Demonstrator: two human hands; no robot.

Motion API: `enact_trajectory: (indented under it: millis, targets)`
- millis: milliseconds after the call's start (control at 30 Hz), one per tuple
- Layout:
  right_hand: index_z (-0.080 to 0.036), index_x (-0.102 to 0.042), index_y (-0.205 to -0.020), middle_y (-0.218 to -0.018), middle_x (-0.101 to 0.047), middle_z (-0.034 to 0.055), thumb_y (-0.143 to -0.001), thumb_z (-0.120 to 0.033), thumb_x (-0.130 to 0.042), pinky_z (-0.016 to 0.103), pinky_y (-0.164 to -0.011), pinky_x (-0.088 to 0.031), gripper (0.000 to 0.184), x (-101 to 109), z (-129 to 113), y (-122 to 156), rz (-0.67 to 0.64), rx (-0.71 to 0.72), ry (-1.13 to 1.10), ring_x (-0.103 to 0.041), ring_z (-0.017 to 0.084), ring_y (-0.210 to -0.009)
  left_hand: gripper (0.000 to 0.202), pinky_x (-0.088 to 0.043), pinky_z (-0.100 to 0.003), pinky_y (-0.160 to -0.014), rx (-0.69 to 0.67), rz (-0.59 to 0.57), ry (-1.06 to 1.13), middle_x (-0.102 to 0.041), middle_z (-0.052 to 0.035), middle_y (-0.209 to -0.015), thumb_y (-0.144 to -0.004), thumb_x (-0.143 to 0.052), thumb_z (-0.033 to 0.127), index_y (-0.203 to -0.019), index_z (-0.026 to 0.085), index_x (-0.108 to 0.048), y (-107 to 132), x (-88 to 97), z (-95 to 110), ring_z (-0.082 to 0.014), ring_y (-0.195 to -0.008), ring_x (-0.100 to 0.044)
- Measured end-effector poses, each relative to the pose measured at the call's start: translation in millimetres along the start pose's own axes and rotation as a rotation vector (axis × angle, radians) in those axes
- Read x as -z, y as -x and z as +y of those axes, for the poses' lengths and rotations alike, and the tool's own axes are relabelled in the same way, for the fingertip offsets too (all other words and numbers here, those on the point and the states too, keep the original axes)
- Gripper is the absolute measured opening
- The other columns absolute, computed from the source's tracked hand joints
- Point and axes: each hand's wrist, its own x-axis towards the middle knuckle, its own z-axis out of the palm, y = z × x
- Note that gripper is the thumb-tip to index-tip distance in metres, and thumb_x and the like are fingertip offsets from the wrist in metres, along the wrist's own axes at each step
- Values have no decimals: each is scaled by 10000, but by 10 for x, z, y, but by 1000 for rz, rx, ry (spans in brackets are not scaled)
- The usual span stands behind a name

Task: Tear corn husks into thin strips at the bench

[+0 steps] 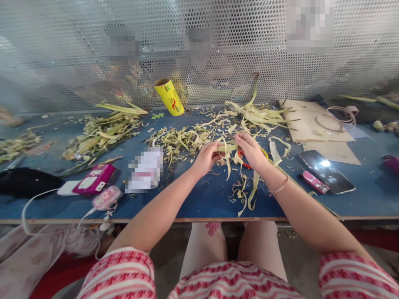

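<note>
My left hand [206, 157] and my right hand [251, 150] are both closed on a pale green leaf strip [228, 147] stretched between them over the blue table [199, 199]. More strips hang from it and curl down onto the table [246, 195]. A red-handled object [243, 162] lies partly hidden under my right hand. Heaps of cut leaf scraps [181, 141] lie just beyond my hands.
A yellow roll [170, 97] leans at the mesh screen. Leaf piles [99, 133] lie left, long leaves [258, 114] far right. A phone [326, 171] and a pink case [314, 182] lie right. A pink box [95, 178], charger and cable sit left. Cardboard [311, 120] lies back right.
</note>
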Motion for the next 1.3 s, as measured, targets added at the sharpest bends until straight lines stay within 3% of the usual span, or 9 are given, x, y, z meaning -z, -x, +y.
enact_trajectory:
  millis: [133,233,333,567,800,867,967,1133,1300]
  targets:
    - [-185,-571,-733,-646,-584,29,-980,-472,-395,249,-672,-483,418,-28,-112,29,-145,-439,-227,-560,136,-621,333,-429,-203,-534,16,14,81,-585,1,-578,-815,-637,451,-676,157,-565,30,-26,51,-87,-544,-549]
    - [-171,-586,-715,-606,-611,52,-993,-542,-298,250,-614,-482,546,-33,-183,59,-227,-555,-229,-569,141,-555,338,-443,-197,-519,-9,14,119,-596,4,-580,-780,-679,465,-673,160,-578,27,-14,45,-86,-534,-562]
    - [-166,-591,-776,-589,-619,49,-1001,-555,-239,247,-592,-483,571,-35,-220,74,-211,-554,-220,-575,138,-524,332,-445,-197,-503,-28,2,120,-588,9,-568,-792,-672,463,-670,165,-592,26,7,25,-86,-520,-565]
    - [-234,-559,-1189,-716,-654,-2,-1021,-449,-305,268,-679,-510,373,-53,-294,159,-245,-465,-375,-631,130,-617,342,-462,-222,-510,-108,-96,75,-553,8,-534,-770,-671,466,-626,160,-622,56,47,42,-90,-492,-546]
    - [-171,-671,-942,-733,-544,-3,-1003,-389,-370,204,-510,-405,377,-23,-174,96,-163,-367,-360,-489,70,-539,392,-375,-215,-461,-100,-125,114,-475,7,-498,-765,-630,482,-562,150,-585,73,46,77,-78,-465,-475]
    - [-178,-674,-948,-850,-591,17,-981,-365,-416,209,-533,-426,320,-25,-122,90,-149,-251,-347,-519,73,-592,375,-371,-218,-464,-72,-102,139,-473,9,-515,-760,-635,470,-570,152,-581,73,39,78,-78,-475,-470]
    - [-196,-659,-1029,-973,-642,37,-956,-372,-438,232,-525,-434,291,-35,-94,119,-243,-132,-315,-554,87,-604,361,-377,-221,-470,-55,-95,140,-486,10,-520,-738,-663,472,-588,152,-593,72,34,75,-81,-475,-474]
    - [-189,-604,-1108,-729,-635,24,-980,-435,-349,236,-435,-384,376,-54,-176,187,-385,-212,-280,-519,105,-454,392,-378,-224,-469,-11,-163,93,-507,5,-534,-740,-678,520,-631,152,-601,67,50,55,-89,-479,-481]
    - [-191,-570,-972,-756,-603,20,-1004,-416,-346,257,-559,-509,319,-94,-214,183,-290,-339,-318,-576,115,-585,460,-363,-234,-467,-39,-233,31,-467,3,-502,-732,-654,585,-603,149,-581,70,69,60,-99,-477,-472]
